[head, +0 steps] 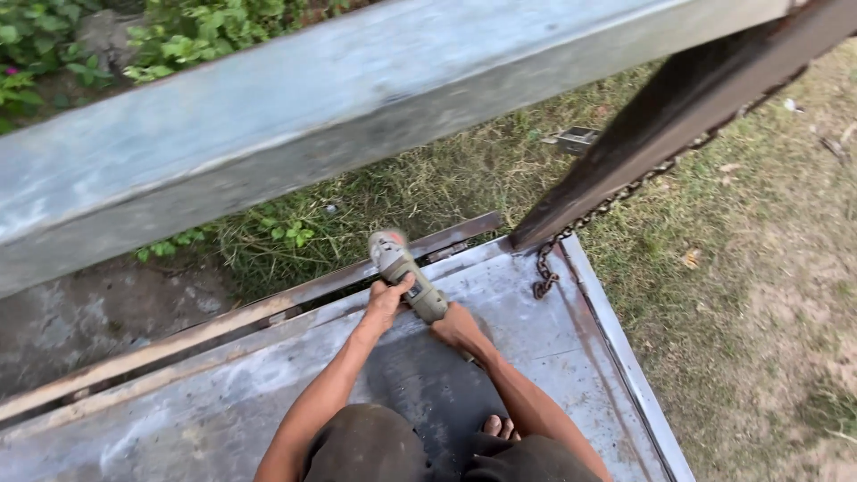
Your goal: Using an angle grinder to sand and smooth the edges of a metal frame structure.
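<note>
1. A wide grey beam (268,116) crosses the upper view, above green plants (54,36) beyond the metal platform's (553,357) far edge.
2. The left hand (386,302) is closed around the front body of a grey angle grinder (406,275), thumb on top.
3. The angle grinder lies tilted at the platform's far edge, its head over the rusty edge rail (295,295).
4. The right hand (457,326) is wrapped shut around the grinder's rear handle.
5. Bare toes (498,427) rest on the platform near its near edge.
6. A rusty chain (546,272) hangs from a dark slanted bar (678,107) at the far right corner, beside dry grass (768,295).
</note>
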